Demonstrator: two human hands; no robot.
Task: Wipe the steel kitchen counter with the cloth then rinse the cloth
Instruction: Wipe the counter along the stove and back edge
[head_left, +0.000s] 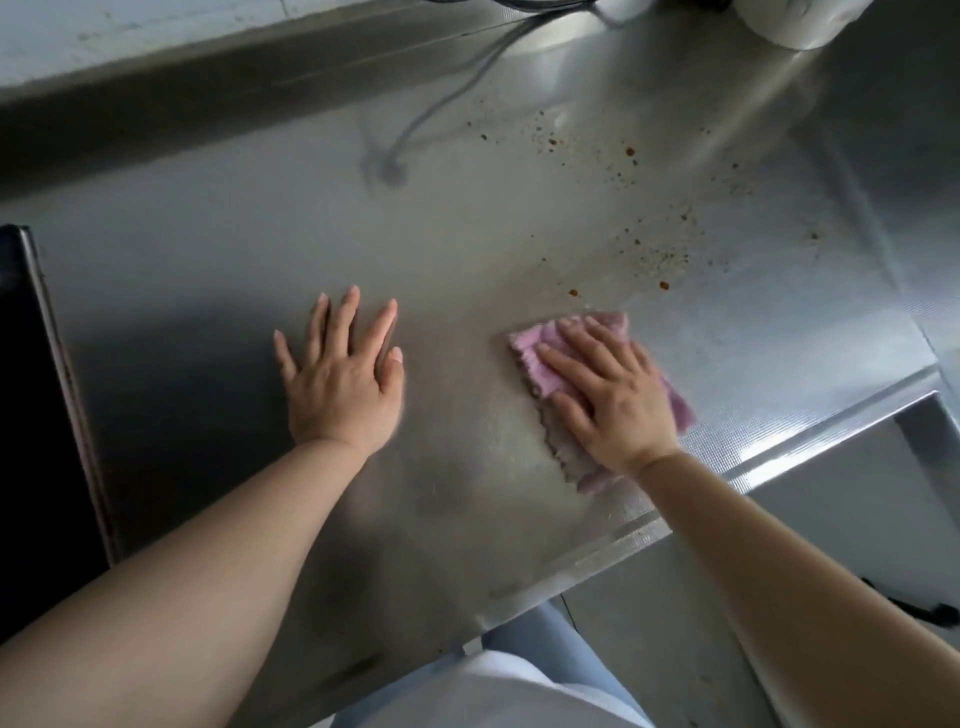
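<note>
- The pink cloth (540, 364) is lying flat on the steel counter (234, 291), near its front edge.
- My right hand (608, 395) is pressing it down, fingers straight and spread.
- My left hand (343, 374) is resting flat on bare steel beside it, fingers spread, holding nothing.
- I am judging the wiping step in hand; brown crumbs (654, 249) are lying just beyond the cloth, so the next stroke calls for pushing toward them.
</note>
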